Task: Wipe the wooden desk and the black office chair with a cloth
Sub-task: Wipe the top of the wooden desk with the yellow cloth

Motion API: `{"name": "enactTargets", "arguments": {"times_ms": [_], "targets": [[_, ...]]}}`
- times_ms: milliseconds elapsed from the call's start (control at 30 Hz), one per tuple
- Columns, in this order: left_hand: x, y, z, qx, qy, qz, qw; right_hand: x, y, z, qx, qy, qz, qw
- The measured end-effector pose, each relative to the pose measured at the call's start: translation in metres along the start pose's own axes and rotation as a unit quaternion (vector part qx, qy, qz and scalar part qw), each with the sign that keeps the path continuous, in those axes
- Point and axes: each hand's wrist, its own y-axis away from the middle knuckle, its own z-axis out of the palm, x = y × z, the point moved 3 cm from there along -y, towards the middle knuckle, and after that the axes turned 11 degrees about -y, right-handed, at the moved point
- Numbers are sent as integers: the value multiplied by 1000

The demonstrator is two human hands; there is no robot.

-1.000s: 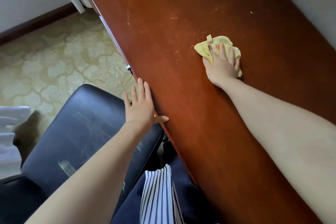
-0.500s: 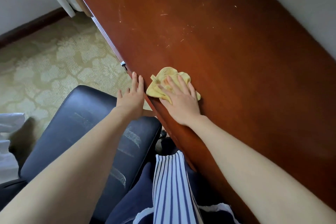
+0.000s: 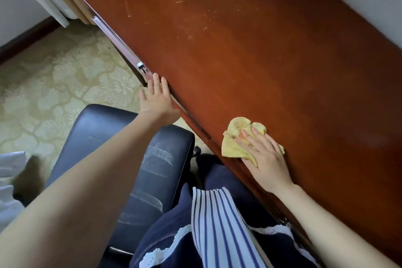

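Right hand (image 3: pixel 264 156) flat on yellow cloth (image 3: pixel 236 137), left hand (image 3: pixel 156 100) spread — wooden desk (image 3: pixel 261 50) edge

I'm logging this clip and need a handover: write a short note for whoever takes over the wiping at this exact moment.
Right hand: flat, fingers straight, pressing the yellow cloth onto the wooden desk near its front edge.
Left hand: open, resting against the desk's front edge, holding nothing.
Black office chair: beside the desk, seat showing pale streaks.
Done: cannot tell how much of the desk is wiped.
Left: light specks and scratch-like marks on the desk's far part; the chair seat looks unwiped.
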Motion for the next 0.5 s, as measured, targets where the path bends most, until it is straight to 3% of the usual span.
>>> {"name": "enactTargets", "arguments": {"times_ms": [200, 500], "targets": [[0, -3, -3, -3, 14, 8, 1000, 36, -9, -20, 58, 39, 134, 989], [7, -2, -10, -26, 13, 21, 999, 99, -119, -77, 92, 17, 278, 956]]}}
